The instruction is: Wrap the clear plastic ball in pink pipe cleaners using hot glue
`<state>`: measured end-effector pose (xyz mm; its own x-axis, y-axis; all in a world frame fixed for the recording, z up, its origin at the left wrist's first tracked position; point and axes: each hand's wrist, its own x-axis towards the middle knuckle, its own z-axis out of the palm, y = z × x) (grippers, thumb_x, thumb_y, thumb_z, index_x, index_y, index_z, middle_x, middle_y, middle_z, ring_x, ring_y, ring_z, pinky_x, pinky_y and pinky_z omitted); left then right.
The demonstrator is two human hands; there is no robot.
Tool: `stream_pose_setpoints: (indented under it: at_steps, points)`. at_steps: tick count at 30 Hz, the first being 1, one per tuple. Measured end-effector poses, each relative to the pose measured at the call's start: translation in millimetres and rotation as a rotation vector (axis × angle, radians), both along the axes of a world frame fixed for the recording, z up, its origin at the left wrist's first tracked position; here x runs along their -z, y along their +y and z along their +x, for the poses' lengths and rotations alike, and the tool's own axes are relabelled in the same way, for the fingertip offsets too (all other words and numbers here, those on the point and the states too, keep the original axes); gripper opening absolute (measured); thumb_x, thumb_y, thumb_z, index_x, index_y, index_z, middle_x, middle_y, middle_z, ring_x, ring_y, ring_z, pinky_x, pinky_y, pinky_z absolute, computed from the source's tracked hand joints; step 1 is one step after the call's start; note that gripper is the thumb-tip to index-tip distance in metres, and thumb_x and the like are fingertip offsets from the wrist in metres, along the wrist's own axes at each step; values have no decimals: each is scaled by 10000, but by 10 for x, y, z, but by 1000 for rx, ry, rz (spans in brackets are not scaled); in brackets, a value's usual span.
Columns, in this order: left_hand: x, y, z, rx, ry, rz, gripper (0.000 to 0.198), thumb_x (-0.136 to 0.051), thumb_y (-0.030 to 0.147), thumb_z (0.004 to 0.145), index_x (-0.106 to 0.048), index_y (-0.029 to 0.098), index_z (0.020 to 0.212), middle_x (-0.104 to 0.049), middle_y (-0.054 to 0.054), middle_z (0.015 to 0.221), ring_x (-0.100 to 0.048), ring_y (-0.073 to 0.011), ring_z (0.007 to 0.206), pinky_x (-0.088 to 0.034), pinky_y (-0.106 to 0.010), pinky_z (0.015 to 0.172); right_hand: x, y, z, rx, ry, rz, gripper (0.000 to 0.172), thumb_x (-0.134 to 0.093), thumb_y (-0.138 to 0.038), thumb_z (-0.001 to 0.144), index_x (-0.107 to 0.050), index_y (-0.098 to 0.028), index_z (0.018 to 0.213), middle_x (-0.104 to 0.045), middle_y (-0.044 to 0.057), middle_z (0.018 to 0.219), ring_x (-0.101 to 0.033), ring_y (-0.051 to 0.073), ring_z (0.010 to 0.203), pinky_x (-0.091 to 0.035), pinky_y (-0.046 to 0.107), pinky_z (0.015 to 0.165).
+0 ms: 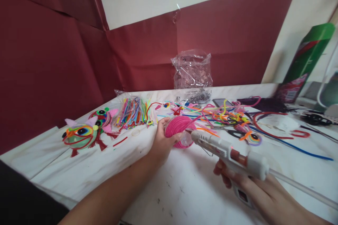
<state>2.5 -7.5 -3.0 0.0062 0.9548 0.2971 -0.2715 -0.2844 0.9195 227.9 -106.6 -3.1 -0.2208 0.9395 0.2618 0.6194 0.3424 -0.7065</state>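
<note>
White marbled tabletop (198,190), left fingers (161,126) around a fuzzy, ridged pink ball (180,125), right fingers (219,168) around a smooth plastic glue gun (216,145).

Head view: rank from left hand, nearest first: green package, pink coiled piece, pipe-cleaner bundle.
1. Pink coiled piece: held in the left hand.
2. Pipe-cleaner bundle: left of that hand, farther back.
3. Green package: far right, toward the back.

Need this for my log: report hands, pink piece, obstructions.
Left hand gripping pink coiled piece. Right hand holding glue gun, front end close to it, contact unclear. Scissors lie beyond, nothing visibly blocking.
</note>
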Motion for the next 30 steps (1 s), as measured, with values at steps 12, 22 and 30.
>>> stream_pose_setpoints:
  at_steps: [12, 22, 30]
  points:
    - [19, 7, -8, -1, -18, 2, 604, -799, 219, 580, -506, 238, 1108, -597, -41, 1090, -586, -208, 965, -447, -319, 837, 45, 17, 7, 34, 28, -1, 523, -319, -594, 886, -700, -236, 865, -720, 49, 767, -688, 216, 734, -571, 303, 666]
    - [9, 12, -8, -8, 9, -5, 619, -817, 245, 556, -508, 249, 1092, -609, -27, 1038, -590, -211, 937, -449, -320, 818, 65, 0, 25, 17, 27, 1, 532, -319, -592, 887, -702, -225, 850, -718, 66, 770, -681, 225, 731, -568, 333, 687]
    - [10, 11, -12, -17, 20, 5, 607, -798, 223, 582, -499, 246, 1110, -585, -39, 1104, -582, -215, 980, -449, -319, 839, 82, -1, 49, 24, 7, -35, 583, -286, -640, 875, -706, -236, 864, -732, 70, 850, -686, 237, 804, -565, 329, 727]
